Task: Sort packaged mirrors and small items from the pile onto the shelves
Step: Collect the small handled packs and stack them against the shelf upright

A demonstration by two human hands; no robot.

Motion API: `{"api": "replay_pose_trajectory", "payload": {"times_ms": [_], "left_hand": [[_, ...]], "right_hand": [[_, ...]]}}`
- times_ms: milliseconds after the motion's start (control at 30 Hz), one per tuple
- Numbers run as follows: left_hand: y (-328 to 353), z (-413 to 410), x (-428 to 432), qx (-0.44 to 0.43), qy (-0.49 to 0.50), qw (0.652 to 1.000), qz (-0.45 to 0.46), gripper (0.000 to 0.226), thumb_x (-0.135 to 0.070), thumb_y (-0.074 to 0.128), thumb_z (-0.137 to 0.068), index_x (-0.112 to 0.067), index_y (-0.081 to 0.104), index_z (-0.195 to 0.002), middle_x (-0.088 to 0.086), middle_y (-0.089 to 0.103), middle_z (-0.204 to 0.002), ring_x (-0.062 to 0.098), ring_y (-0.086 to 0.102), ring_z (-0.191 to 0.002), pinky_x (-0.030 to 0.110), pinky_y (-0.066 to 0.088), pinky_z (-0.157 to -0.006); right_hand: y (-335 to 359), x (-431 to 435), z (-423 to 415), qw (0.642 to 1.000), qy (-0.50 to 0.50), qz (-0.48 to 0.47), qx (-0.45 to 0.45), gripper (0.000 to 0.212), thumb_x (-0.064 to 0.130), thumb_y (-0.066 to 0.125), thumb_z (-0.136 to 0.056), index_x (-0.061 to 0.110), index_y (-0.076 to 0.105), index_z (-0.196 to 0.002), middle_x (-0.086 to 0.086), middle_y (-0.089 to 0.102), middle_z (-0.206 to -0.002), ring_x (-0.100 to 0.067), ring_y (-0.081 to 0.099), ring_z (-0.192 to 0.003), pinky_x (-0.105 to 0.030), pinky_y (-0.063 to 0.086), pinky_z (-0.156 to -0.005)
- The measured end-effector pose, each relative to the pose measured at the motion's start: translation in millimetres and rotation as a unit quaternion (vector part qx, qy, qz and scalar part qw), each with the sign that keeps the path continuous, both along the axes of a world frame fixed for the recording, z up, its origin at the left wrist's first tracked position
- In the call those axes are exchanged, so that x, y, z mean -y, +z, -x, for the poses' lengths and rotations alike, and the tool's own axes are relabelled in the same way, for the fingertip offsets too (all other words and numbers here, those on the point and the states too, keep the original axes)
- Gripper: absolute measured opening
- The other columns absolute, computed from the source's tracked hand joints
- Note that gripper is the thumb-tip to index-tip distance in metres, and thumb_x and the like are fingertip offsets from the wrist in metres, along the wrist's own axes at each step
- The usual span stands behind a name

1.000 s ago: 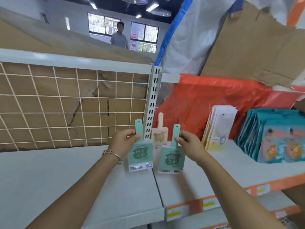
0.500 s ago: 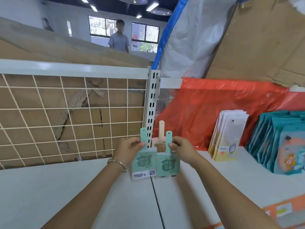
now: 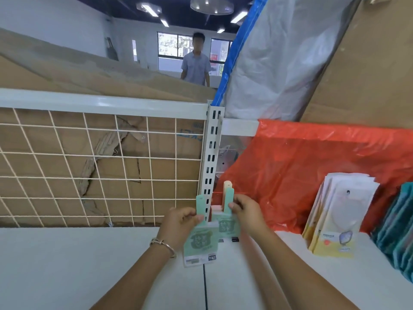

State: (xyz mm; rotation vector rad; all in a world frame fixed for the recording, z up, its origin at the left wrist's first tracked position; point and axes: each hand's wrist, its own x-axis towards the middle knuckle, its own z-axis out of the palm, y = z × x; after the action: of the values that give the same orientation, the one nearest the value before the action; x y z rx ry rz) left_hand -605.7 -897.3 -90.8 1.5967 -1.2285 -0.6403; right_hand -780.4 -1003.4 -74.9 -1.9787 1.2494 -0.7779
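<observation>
My left hand pinches a mint-green packaged mirror by its narrow hanging tab, just in front of the white slotted upright. My right hand pinches a second mint-green packaged mirror by its tab. That one stands against a pink packaged mirror, which leans at the back of the white shelf. The two green packs overlap slightly at the seam between the shelf boards.
A white wire grid with cardboard behind it backs the left shelf. Red plastic sheeting backs the right one. White and yellow packets and teal packets stand at the right. A person stands beyond the shelving.
Both hands have carried the green mirrors further back on the shelf and closer together. The right one now stands against the pink pack. The camera has moved closer.
</observation>
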Motion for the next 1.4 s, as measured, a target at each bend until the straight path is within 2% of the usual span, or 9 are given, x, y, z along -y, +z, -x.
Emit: {"api": "replay_pose_trajectory", "payload": {"times_ms": [67,167,400,600,767,933,1133,1300,1400], "left_hand": [[-4.2,4.7,2.7,0.002,0.005,1.0,0.004,0.03,-0.026,0.071,-0.081,-0.037,0.063,-0.054,-0.018,0.055,-0.048,0.014,0.044,-0.065,0.027,0.032,-0.061],[-9.6,12.0,3.8,0.006,0.015,1.0,0.008,0.035,-0.023,0.071,-0.081,-0.031,0.057,-0.05,-0.016,0.048,-0.043,0.01,0.038,-0.056,0.028,0.029,-0.063],[-5.4,20.9,9.4,0.005,0.013,1.0,0.026,0.043,-0.014,0.07,-0.082,-0.038,0.056,-0.049,-0.021,0.051,-0.044,0.0,0.044,-0.052,0.007,0.033,-0.051],[-3.6,28.5,23.3,0.011,0.028,0.999,0.026,0.021,-0.027,0.073,-0.079,-0.043,0.068,-0.065,-0.01,0.064,-0.07,0.026,0.059,-0.086,0.04,0.052,-0.079],[-4.8,40.5,34.0,-0.008,0.019,0.999,0.028,0.003,-0.045,0.071,-0.07,-0.042,0.07,-0.071,0.015,0.064,-0.083,0.021,0.058,-0.072,0.031,0.05,-0.067],[-4.0,51.1,45.0,-0.019,0.013,0.999,0.045,0.017,-0.022,0.071,-0.08,-0.038,0.07,-0.073,0.0,0.063,-0.07,0.018,0.053,-0.072,0.026,0.043,-0.066],[-12.1,59.0,49.8,-0.021,0.011,0.999,0.039,0.019,-0.026,0.068,-0.082,-0.043,0.067,-0.072,-0.001,0.069,-0.077,0.025,0.064,-0.081,0.044,0.055,-0.075],[-12.0,63.2,41.4,0.007,0.063,0.998,0.03,0.026,-0.021,0.055,-0.092,-0.029,0.061,-0.116,-0.009,0.057,-0.091,0.018,0.058,-0.097,0.036,0.051,-0.09],[-19.5,71.5,25.8,0.016,0.08,0.996,0.041,0.036,-0.01,0.053,-0.091,-0.02,0.055,-0.126,-0.015,0.054,-0.101,0.019,0.054,-0.108,0.037,0.047,-0.096]], "right_hand": [[-2.6,6.3,-0.4,0.999,0.017,0.025,-0.025,0.015,0.005,0.051,-0.093,0.006,0.066,-0.096,-0.007,0.063,-0.097,-0.022,0.057,-0.089,-0.03,0.046,-0.081],[-5.1,9.5,0.4,0.995,0.034,0.075,-0.06,0.021,0.012,0.051,-0.095,0.01,0.065,-0.11,-0.002,0.059,-0.102,-0.017,0.054,-0.095,-0.026,0.043,-0.083],[-11.8,11.1,3.2,0.985,0.005,0.163,-0.064,0.021,0.026,0.056,-0.094,0.011,0.065,-0.107,0.003,0.058,-0.097,-0.014,0.055,-0.089,-0.03,0.047,-0.08],[-11.0,9.9,6.5,0.982,-0.028,0.178,-0.049,0.019,0.029,0.055,-0.093,0.018,0.064,-0.106,0.005,0.059,-0.102,-0.015,0.057,-0.091,-0.036,0.048,-0.083],[-11.6,3.5,18.8,0.985,-0.008,0.17,0.025,0.011,0.02,0.055,-0.094,0.021,0.065,-0.091,0.013,0.054,-0.088,-0.005,0.054,-0.081,-0.016,0.042,-0.07],[-14.8,-2.7,32.9,0.994,0.1,0.051,0.01,0.021,0.012,0.06,-0.09,0.016,0.068,-0.109,0.015,0.05,-0.088,0.0,0.049,-0.074,-0.004,0.038,-0.066],[-24.3,2.4,32.5,0.991,0.075,0.087,-0.068,0.026,0.004,0.057,-0.088,0.012,0.065,-0.111,0.012,0.048,-0.088,0.0,0.047,-0.078,-0.001,0.035,-0.068],[-33.7,5.1,26.2,0.994,0.034,0.079,-0.065,0.018,0.005,0.058,-0.088,0.011,0.065,-0.103,0.002,0.052,-0.093,-0.013,0.052,-0.086,-0.003,0.037,-0.067],[-39.7,3.2,25.3,0.994,0.018,0.088,-0.06,0.018,0.004,0.056,-0.09,0.009,0.065,-0.105,0.001,0.047,-0.096,-0.005,0.047,-0.08,0.002,0.035,-0.069]]}}
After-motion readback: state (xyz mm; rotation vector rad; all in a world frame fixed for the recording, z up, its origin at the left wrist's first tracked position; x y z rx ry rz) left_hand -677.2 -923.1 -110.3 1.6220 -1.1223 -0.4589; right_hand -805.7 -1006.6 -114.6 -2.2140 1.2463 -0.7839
